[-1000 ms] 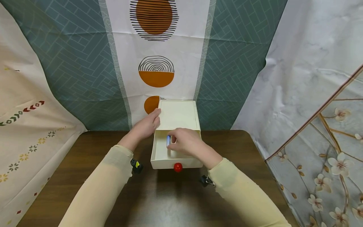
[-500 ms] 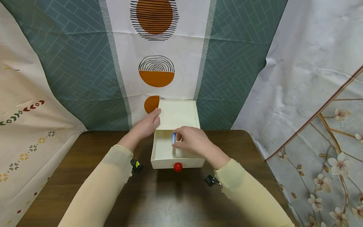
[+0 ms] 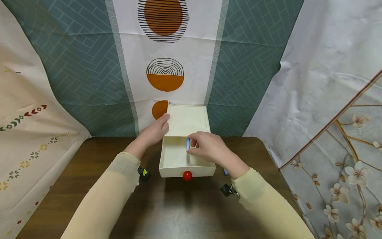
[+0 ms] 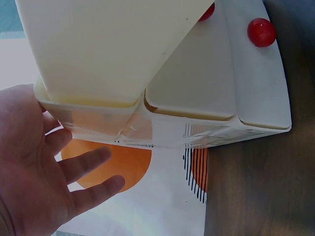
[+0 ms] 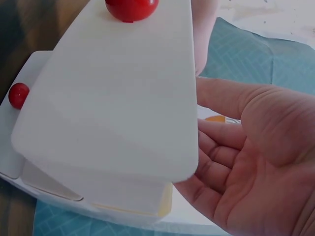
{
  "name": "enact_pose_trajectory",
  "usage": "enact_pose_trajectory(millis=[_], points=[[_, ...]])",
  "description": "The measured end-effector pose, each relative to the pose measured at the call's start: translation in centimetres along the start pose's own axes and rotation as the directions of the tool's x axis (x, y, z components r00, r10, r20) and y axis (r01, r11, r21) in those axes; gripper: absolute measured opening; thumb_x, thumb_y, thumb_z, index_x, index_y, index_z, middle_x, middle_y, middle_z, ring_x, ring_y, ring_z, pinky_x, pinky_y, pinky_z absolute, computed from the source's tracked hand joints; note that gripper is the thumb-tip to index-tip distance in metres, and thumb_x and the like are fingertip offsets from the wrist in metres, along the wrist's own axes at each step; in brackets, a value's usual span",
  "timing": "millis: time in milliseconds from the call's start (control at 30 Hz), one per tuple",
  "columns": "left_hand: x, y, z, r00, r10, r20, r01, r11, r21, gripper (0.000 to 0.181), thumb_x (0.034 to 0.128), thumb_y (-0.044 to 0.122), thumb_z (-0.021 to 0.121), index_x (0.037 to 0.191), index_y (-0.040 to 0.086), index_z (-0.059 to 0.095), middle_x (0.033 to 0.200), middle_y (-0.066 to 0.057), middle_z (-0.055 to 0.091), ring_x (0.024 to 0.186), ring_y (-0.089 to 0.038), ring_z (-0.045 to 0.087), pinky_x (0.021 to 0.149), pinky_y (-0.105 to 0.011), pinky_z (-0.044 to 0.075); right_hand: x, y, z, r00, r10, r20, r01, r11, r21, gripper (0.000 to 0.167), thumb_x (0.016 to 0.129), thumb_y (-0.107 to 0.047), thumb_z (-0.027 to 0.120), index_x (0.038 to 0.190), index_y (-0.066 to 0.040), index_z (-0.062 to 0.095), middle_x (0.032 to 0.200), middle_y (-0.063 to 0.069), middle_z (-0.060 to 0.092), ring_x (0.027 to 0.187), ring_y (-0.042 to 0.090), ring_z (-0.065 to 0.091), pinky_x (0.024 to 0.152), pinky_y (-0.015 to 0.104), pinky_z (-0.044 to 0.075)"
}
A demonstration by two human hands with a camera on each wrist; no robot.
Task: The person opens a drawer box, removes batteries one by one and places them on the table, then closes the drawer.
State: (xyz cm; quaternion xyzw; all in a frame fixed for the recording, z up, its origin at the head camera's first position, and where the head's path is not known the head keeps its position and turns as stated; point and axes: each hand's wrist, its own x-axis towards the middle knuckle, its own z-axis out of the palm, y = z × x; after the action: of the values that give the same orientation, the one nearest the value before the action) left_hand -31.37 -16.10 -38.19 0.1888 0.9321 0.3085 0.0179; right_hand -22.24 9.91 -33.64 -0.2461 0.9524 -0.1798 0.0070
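A cream-white drawer cabinet (image 3: 187,120) stands on the table, its top drawer (image 3: 174,161) pulled out with a red knob (image 3: 187,176) on the front. My left hand (image 3: 153,132) rests against the cabinet's upper left edge; in the left wrist view several of its fingers (image 4: 91,164) are spread and clear of the wall. Above the open drawer, my right hand (image 3: 209,147) pinches a small light-blue cylinder (image 3: 188,144) upright between thumb and fingertips. The pulled-out drawer hides the cylinder in the right wrist view, where the right hand (image 5: 246,152) shows beside it.
Lower drawers with red knobs (image 4: 261,32) are closed beneath. A small blue object (image 3: 225,172) lies right of the drawer, partly covered by my right wrist. The brown table (image 3: 179,212) meets a patterned cloth (image 3: 250,83) behind the cabinet.
My right hand has shifted right and slightly away from me, carrying the blue cylinder over the drawer. The small blue object by the right wrist has come into view. My left hand stays put.
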Motion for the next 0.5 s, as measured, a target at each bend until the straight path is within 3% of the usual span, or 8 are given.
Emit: enact_pose_trajectory(millis=[500], points=[[0.0, -0.1, 0.1, 1.000, 0.011, 0.001, -0.011, 1.000, -0.002, 0.062, 0.1206, 0.029, 0.028, 0.175, 0.001, 0.020, 0.183, -0.017, 0.016, 0.169, -0.033, 0.017, 0.135, -0.050, 0.015, -1.3, 1.7, -0.6, 0.999, 0.018, -0.029, -0.017, 0.999, 0.037, 0.026, 0.097, -0.026, 0.083, 0.121, -0.019, 0.080, 0.093, -0.011, 0.071, 0.079, 0.011, 0.062, 0.067, 0.033, 0.052]])
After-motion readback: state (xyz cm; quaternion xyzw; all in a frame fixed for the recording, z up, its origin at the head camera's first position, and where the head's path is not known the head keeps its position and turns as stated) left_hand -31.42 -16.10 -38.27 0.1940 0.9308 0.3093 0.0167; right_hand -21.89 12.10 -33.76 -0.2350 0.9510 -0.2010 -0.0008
